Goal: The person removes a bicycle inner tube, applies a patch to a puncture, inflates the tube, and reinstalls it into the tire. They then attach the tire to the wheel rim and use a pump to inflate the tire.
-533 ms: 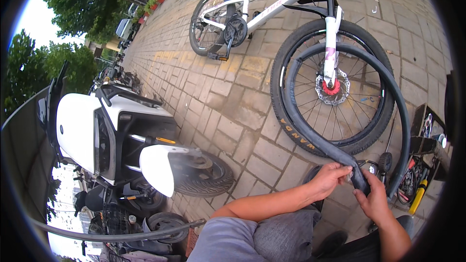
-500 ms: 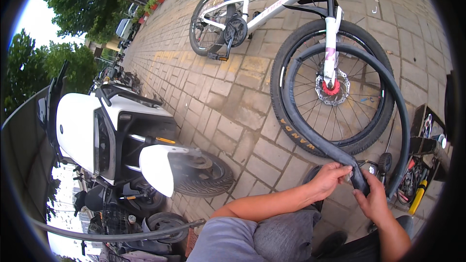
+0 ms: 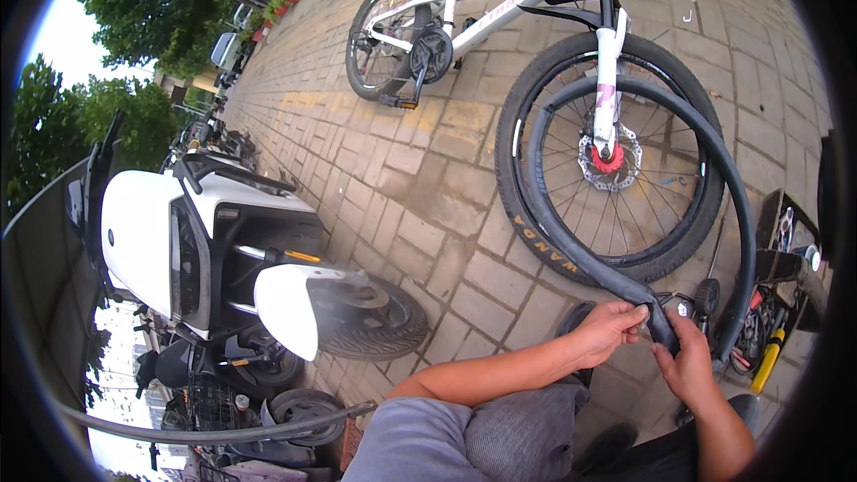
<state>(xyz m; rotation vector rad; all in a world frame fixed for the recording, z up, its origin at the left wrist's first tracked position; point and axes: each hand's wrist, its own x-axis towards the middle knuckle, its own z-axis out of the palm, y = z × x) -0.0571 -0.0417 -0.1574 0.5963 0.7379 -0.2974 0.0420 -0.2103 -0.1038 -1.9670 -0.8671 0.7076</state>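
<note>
A dark grey inflated inner tube (image 3: 585, 261) loops in front of the bicycle's front wheel (image 3: 513, 205). My right hand (image 3: 689, 361) is closed round the tube's lower stretch, thumb on the near side. Just left of it, my left hand (image 3: 611, 335) is in a pinch, its thumb tip against the tube's edge. A small pale bit shows by those fingertips, too small to name. The white bicycle (image 3: 486, 25) stands beyond, with a black bag on its frame and a red hub on the front wheel.
At the right, an open toolbox (image 3: 777, 266) holds several tools, with a yellow-handled tool (image 3: 768, 361) beside it. A white scooter (image 3: 143, 241) stands at the left, its front wheel toward me. Brick paving (image 3: 420, 187) lies between.
The left fingertips have shifted slightly at the tube, and the pale bit by them shows less. The right hand keeps its grip. The view has moved a little.
</note>
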